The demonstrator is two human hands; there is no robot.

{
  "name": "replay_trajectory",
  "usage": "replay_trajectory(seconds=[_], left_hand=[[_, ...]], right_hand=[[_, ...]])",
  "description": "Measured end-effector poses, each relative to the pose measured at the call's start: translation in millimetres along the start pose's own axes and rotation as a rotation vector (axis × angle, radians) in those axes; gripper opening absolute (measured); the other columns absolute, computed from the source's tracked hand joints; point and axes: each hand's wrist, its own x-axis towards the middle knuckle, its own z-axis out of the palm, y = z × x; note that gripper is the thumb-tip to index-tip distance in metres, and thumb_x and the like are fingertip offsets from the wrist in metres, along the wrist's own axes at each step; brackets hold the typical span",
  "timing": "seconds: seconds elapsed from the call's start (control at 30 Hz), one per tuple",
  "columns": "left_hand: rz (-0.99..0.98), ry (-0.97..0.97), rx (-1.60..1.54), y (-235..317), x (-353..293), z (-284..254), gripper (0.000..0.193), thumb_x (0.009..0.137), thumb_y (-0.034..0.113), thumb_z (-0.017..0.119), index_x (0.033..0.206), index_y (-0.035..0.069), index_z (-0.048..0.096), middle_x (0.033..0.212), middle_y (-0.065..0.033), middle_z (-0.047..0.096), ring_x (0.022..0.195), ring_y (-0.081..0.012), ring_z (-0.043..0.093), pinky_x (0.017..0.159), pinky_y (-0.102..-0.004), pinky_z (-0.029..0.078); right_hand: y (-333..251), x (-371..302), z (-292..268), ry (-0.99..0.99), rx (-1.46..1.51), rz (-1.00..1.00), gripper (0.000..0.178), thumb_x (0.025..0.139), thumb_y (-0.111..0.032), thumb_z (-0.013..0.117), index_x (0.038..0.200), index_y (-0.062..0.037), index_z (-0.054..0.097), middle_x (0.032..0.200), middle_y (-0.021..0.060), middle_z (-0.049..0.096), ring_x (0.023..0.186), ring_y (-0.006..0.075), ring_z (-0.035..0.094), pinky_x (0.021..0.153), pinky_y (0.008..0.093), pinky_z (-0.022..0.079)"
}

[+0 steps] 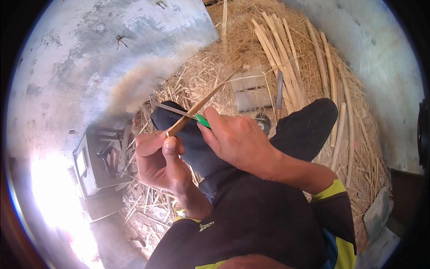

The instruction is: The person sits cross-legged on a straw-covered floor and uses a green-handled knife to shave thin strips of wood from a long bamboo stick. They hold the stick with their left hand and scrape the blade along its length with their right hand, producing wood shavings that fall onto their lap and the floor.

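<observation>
Evidently our left grip (156, 159) pinches the stick (197, 109) near its end, probably for steadiness, while our right grip (237, 138) clasps the green-handled knife (202, 120) across it.

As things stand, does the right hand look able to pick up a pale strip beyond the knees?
Probably not straight away: the right hand is closed around the green-handled knife, so it would likely need freeing first. The pale strips themselves lie mostly uncovered.

green handle (202, 120) mostly hidden by right hand (239, 139), round object (265, 123) partly covered
</observation>
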Motion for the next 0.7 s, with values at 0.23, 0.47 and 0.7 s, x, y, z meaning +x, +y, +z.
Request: replay_trajectory(seconds=[0.23,0.47,0.7], left_hand=[[0.041,0.027,-0.025,9,3,0,0.018,0.086,0.013,0.065,0.081,0.000,0.054,0.074,-0.0060,0.048,0.051,-0.0085,0.042,0.043,-0.0204,0.033],[0.038,0.056,-0.021,3,1,2,0.017,0.084,0.010,0.066,0.083,-0.003,0.055,0.074,-0.0108,0.050,0.049,-0.0105,0.049,0.042,-0.0192,0.038],[0.091,0.048,0.014,2,1,5,0.024,0.085,0.018,0.066,0.082,-0.002,0.053,0.070,-0.0092,0.050,0.046,-0.0086,0.045,0.040,-0.0185,0.034]], right_hand=[[-19,-6,-11,-0.016,0.113,0.031,0.017,0.087,-0.012,0.058,0.084,-0.0008,0.046,0.057,0.0164,0.054,0.052,0.0341,0.058,0.045,0.0412,0.044],[24,-17,4,-0.082,-0.160,0.260,0.018,0.091,-0.018,0.051,0.087,-0.0010,0.047,0.053,0.0179,0.053,0.053,0.0358,0.059,0.045,0.0422,0.046],[19,-8,6,-0.046,-0.003,0.174,0.021,0.092,-0.020,0.050,0.087,0.0000,0.048,0.055,0.0206,0.055,0.054,0.0384,0.058,0.049,0.0468,0.046]])
